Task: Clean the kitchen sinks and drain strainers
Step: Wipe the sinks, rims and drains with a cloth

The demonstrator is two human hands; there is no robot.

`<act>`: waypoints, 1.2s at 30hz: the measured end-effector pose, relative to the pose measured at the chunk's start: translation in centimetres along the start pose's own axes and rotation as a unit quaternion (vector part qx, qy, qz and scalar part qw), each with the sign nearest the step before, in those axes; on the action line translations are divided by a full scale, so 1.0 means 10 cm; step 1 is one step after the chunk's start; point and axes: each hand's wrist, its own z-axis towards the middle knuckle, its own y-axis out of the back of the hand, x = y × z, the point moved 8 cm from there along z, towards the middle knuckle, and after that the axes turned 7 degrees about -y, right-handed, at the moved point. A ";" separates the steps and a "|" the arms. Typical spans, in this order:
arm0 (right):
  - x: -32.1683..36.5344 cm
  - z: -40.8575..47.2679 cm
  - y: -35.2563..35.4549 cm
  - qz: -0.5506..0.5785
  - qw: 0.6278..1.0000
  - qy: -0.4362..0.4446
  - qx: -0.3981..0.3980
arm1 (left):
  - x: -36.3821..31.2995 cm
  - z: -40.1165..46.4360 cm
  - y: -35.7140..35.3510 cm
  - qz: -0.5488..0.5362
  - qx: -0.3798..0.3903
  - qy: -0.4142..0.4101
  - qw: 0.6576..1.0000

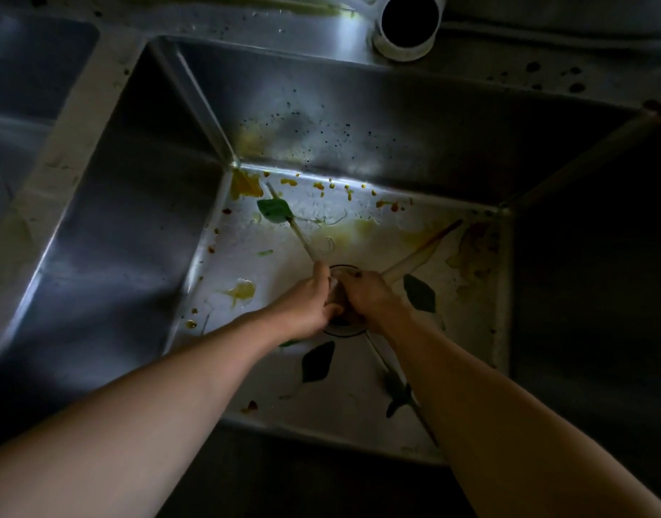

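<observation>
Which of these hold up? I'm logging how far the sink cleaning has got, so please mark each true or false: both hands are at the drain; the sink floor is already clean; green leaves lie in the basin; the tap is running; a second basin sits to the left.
1. Both hands are at the drain. True: the left hand and right hand meet over the drain.
2. The sink floor is clean. False: yellow and orange stains mark it.
3. Green leaves lie in the basin. True: one leaf lies near the back.
4. The tap is running. False: no stream of water shows.
5. A second basin sits to the left. True.
</observation>
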 end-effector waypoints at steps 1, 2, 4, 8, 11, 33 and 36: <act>-0.01 0.02 0.00 -0.009 1.000 -0.004 -0.002 | -0.01 0.01 0.00 0.005 -0.002 -0.004 1.000; -0.02 0.04 -0.01 -0.013 1.000 -0.009 -0.003 | -0.01 0.02 -0.01 0.009 -0.005 -0.008 1.000; -0.01 0.05 -0.01 -0.016 1.000 -0.016 -0.007 | -0.03 0.03 0.00 0.012 -0.014 -0.015 1.000; 0.02 -0.01 0.01 -0.014 1.000 -0.003 0.021 | -0.08 0.01 0.04 -0.003 -0.009 -0.024 1.000; 0.01 -0.15 0.02 0.048 0.996 -0.004 0.069 | -0.09 -0.05 0.10 -0.095 -0.029 0.015 0.995; 0.05 -0.41 0.12 0.138 0.986 -0.033 0.085 | -0.40 -0.23 0.15 -0.043 -0.028 -0.068 0.996; 0.02 -0.33 0.06 0.119 0.988 -0.035 0.095 | -0.38 -0.21 0.12 -0.002 -0.015 -0.088 0.996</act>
